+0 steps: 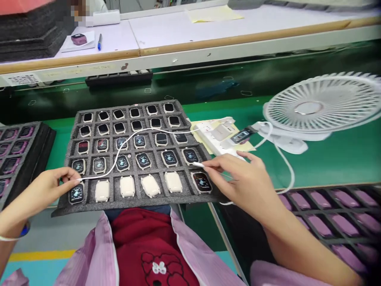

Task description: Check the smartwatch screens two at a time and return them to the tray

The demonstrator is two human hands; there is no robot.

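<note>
A dark foam tray (pixel 139 202) in front of me holds several small smartwatch bodies in rows; some screens are lit, and several in the near row lie white back up. My left hand (pixel 50 186) pinches the end of a thin white cable (pixel 119 153) above the lit watch (pixel 76 193) in the tray's near left pocket. My right hand (pixel 241 178) pinches the plug of a second white cable (pixel 198 164) just above the lit watch (pixel 201 182) at the near right of the tray.
A white power strip (pixel 216 139) with chargers lies right of the tray on the green belt. A white fan (pixel 321 105) stands at the right. More foam trays of watches sit at far left (pixel 18 151) and lower right (pixel 327 214). A white bench (pixel 178 35) runs behind.
</note>
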